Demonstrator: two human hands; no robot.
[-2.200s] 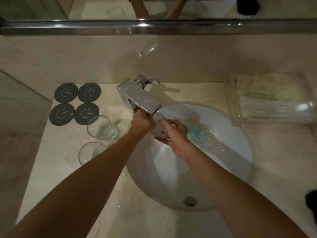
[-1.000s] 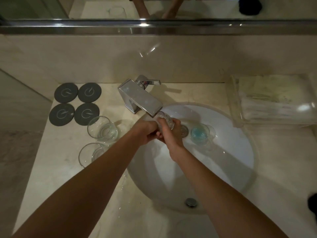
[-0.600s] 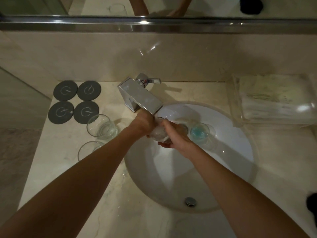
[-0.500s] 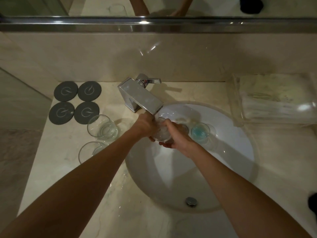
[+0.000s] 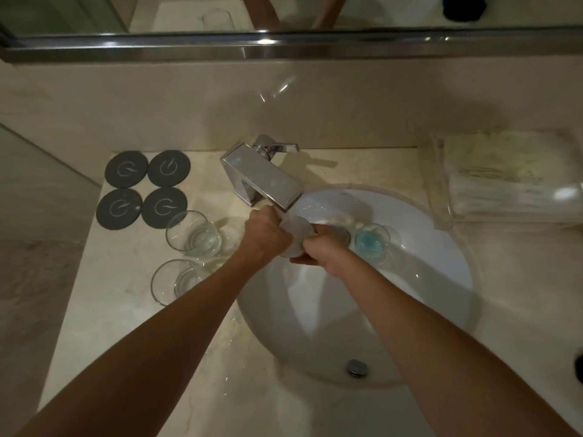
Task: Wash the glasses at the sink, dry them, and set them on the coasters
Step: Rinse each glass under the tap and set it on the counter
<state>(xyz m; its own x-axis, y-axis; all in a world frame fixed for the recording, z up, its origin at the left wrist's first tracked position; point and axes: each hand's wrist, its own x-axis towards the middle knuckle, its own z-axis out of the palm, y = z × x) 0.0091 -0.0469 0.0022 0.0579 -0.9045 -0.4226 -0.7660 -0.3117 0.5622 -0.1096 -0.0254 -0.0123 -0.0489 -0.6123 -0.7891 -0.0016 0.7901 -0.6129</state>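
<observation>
Head view, one entry. Centre of frame: we hold one clear glass (image 5: pixel 295 238) under the spout of the faucet (image 5: pixel 263 181), above the white sink (image 5: pixel 441 279); our left hand (image 5: pixel 268 231) wraps its left side, our right hand (image 5: pixel 321 249) cups it from the right and beneath. Right of our hands, inside the basin: a second glass (image 5: pixel 372 239) showing something blue within. Left of centre, on the countertop (image 5: pixel 126 263): two more glasses (image 5: pixel 192 234), upright. Upper left: four dark coasters (image 5: pixel 143 189), all bare. Upper right: folded towels (image 5: pixel 511 190). Handling, as we judge it: wet glass, rigid, light, slippery, breakable against the basin; grip round the wall with fingers spread, never by the rim alone.
</observation>
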